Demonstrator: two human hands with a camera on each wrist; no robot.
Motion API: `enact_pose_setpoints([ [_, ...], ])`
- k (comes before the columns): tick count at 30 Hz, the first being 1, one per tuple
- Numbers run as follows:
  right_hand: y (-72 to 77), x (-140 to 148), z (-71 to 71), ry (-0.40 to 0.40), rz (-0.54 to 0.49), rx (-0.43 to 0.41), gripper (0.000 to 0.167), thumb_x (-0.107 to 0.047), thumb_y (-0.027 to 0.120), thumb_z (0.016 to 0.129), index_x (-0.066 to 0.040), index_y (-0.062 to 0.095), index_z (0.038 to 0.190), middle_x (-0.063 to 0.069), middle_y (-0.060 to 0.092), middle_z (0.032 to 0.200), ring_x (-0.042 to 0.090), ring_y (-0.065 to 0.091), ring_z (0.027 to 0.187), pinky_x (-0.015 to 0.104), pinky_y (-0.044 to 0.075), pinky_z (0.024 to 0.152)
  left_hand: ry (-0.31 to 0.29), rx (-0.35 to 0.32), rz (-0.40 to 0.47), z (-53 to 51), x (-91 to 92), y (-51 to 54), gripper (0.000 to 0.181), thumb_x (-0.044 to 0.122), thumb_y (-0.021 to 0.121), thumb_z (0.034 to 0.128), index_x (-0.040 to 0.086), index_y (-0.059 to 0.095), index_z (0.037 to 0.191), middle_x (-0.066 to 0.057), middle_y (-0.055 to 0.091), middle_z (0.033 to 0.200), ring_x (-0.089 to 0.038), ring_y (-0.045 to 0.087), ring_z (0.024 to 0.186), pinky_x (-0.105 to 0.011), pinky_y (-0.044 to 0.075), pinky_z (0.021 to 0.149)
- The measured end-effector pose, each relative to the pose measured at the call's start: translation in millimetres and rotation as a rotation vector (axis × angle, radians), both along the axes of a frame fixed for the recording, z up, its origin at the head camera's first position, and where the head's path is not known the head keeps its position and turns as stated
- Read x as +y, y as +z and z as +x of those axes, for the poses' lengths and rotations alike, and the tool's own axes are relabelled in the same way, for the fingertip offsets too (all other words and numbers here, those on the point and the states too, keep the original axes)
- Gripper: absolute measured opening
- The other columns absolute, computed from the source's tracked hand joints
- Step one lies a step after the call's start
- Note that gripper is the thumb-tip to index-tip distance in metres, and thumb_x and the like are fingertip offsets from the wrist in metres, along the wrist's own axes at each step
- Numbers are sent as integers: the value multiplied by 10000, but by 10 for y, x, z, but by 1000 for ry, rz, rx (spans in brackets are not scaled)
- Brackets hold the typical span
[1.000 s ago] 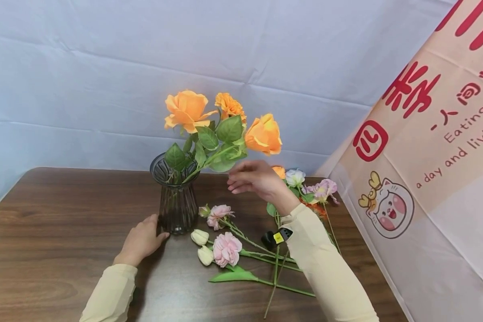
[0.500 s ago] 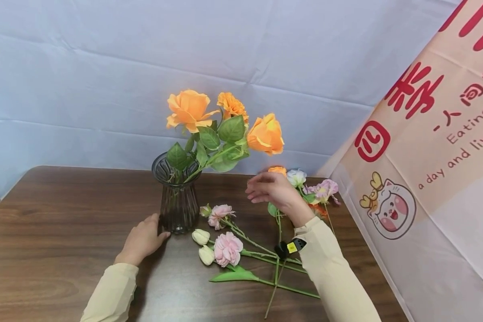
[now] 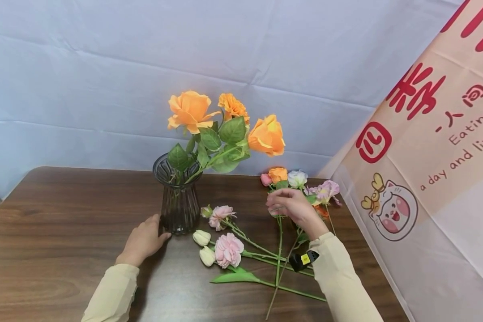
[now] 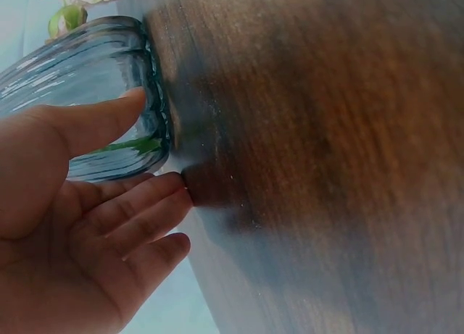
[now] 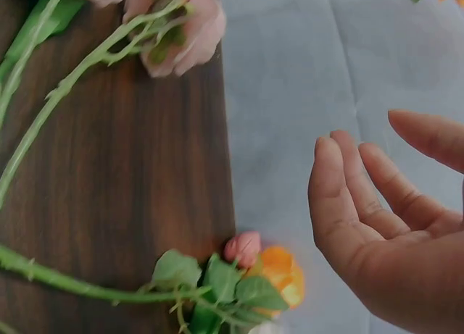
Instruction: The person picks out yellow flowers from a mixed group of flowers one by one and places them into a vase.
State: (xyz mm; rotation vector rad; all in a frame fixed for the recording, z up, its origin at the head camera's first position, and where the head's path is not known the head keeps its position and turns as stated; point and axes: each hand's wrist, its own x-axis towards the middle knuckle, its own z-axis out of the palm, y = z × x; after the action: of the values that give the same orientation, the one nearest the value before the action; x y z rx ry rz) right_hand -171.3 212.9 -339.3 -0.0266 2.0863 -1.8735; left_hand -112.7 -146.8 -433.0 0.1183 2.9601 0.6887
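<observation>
A dark ribbed glass vase (image 3: 179,208) stands upright on the wooden table, holding two orange roses (image 3: 190,111) and an orange ruffled flower (image 3: 233,107). My left hand (image 3: 142,239) rests at the vase's lower left; in the left wrist view its thumb lies along the glass (image 4: 87,95), the fingers relaxed. My right hand (image 3: 293,208) is raised over the flowers at the right, fingers loosely bent with nothing between them. In the right wrist view, the hand (image 5: 391,225) is apart from the small orange flower (image 5: 279,276) and pink bud (image 5: 243,248).
On the table (image 3: 64,232), right of the vase, lie pink flowers (image 3: 228,250), white tulips (image 3: 207,256) and crossing green stems. Farther right are a white flower (image 3: 297,179) and a purple one (image 3: 327,191). A pale cloth hangs behind; a printed banner (image 3: 438,147) stands at the right.
My right hand has moved right and down, away from the vase's flowers, uncovering the small orange flower and pink bud. The left hand has stayed at the vase.
</observation>
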Motion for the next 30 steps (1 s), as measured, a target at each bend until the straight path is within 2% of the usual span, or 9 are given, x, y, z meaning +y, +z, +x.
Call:
enact_pose_setpoints([
  [6,-132,159,38,-30,1,-24,158,-11,544,889,87,555,1012,112,634,834,218,620,743,323,546,676,-4,14,5,0,-1,-9,625,223,647,847,-190,387,1238,-365,480,1174,-504,498,1008,-571,432,806],
  [13,-258,298,101,-58,47,-66,176,-19,536,895,94,547,1030,112,631,846,210,622,739,330,546,698,-6,24,9,5,-5,-2,618,218,651,842,-189,394,1230,-365,486,1165,-505,503,998,-569,436,800],
  [23,-449,391,136,-109,191,-115,264,9,519,875,183,496,1072,154,618,839,201,610,672,336,549,640,-6,27,9,1,-10,-7,617,216,652,841,-188,395,1229,-366,483,1170,-504,500,1007,-569,434,804],
  [30,-574,411,137,-136,242,-111,214,24,516,866,170,525,1022,147,617,806,191,595,624,318,543,588,-5,29,3,-1,-8,-17,609,221,652,840,-183,404,1223,-362,491,1160,-504,501,1003,-575,431,800],
])
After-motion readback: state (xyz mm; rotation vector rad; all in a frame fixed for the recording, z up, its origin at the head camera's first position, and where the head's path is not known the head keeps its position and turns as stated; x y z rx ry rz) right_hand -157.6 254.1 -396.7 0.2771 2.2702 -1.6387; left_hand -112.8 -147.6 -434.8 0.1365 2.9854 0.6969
